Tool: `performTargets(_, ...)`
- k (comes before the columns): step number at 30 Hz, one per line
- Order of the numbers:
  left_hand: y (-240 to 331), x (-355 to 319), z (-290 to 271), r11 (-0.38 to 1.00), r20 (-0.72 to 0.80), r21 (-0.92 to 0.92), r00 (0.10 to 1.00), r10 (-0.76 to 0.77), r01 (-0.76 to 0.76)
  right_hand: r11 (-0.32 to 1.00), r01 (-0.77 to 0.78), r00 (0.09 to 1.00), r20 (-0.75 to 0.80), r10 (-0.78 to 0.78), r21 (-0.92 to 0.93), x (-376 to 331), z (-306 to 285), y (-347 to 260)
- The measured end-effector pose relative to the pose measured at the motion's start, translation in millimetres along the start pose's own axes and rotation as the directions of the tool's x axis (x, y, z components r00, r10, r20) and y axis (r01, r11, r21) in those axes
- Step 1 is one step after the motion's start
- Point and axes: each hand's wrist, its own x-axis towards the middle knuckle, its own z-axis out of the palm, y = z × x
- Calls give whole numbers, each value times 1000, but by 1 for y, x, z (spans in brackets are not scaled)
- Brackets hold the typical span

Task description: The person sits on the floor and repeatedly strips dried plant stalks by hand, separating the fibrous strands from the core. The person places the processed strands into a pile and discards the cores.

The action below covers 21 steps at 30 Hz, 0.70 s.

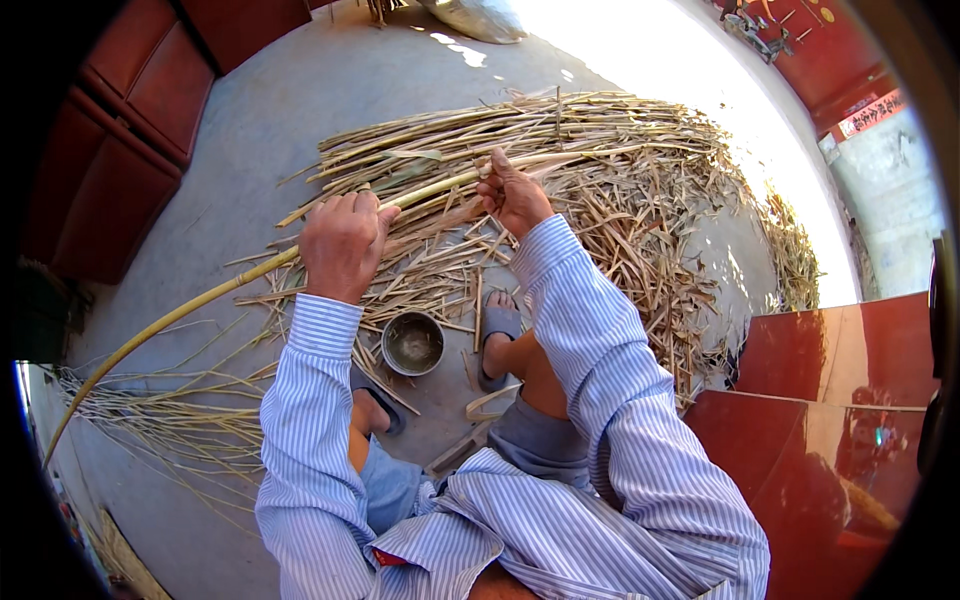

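A long yellow-green cane stalk (215, 292) runs from the lower left, bending, up to the right across both my hands. My left hand (343, 245) is closed round it, knuckles up; a small pale tip pokes out above the fist, and I cannot make out what it belongs to. Farther right, my right hand (515, 195) pinches the same stalk between thumb and fingers, near a pale joint. Thin dry husk trails beside the fingers. Beneath both hands lies a heap of cut stalks (440, 140), roughly side by side.
A metal bowl (412, 343) with liquid stands by my feet. Dry husk scraps (640, 235) cover the floor at the right. Thin branching stems (190, 420) lie at the left. Red cabinets (130, 130) stand at the far left, red panels (800, 440) at the near right.
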Motion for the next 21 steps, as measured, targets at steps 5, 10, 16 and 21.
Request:
performTargets(5, -8, 2, -4, 970, 111, -135, 976, -189, 203, 986, -30, 963, 270, -15, 164, 1, 6, 2)
performTargets(10, -10, 6, -9, 952, 166, -137, 954, -249, 273, 998, -65, 963, 263, 56, 23, 1, 6, 4)
performTargets(16, -12, 2, -4, 957, 183, -29, 943, -278, 288, 920, 250, 968, 101, -229, -302, -16, 27, 9)
performTargets(21, -12, -3, 7, 977, 116, -45, 973, -200, 207, 317, 657, 688, 373, -622, -684, -55, 46, 28)
